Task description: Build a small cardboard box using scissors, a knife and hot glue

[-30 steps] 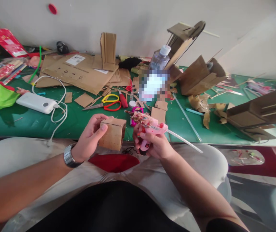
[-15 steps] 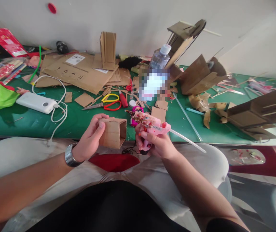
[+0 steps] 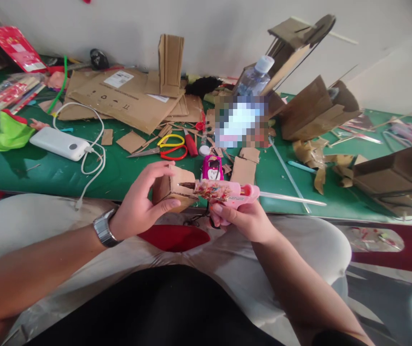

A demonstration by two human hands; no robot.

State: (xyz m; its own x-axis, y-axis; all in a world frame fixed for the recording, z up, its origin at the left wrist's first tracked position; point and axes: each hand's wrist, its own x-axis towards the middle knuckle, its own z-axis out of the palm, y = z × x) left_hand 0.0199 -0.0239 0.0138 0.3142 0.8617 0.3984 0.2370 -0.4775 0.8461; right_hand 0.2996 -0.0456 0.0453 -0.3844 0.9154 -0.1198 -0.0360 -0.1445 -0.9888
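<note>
My left hand [image 3: 144, 202] is closed around a small cardboard box [image 3: 166, 190], thumb on the near side and fingers over the far edge. My right hand [image 3: 244, 216] grips the handle of a pink glue gun [image 3: 224, 191], its barrel crusted with dried glue and scraps. The gun lies almost level, its nozzle pointing left at the box's top edge; whether the tip touches the cardboard I cannot tell. A clear glue stick [image 3: 292, 198] juts out of the gun's back end. Just beyond the gun, a magenta toy-like object [image 3: 212, 168] rests on the green table [image 3: 62, 174].
Scissors [image 3: 170, 148] with yellow and red handles lie beyond my hands. A white power bank [image 3: 60, 143] with a cable is at left. Behind are flat cardboard sheets [image 3: 119, 103] and a plastic bottle [image 3: 252, 79]. Cardboard constructions [image 3: 317, 108] stand at right.
The glue gun has swung level and moved to the box, its nozzle now at the cardboard edge. My left hand has tilted the box, so its opening no longer faces right.
</note>
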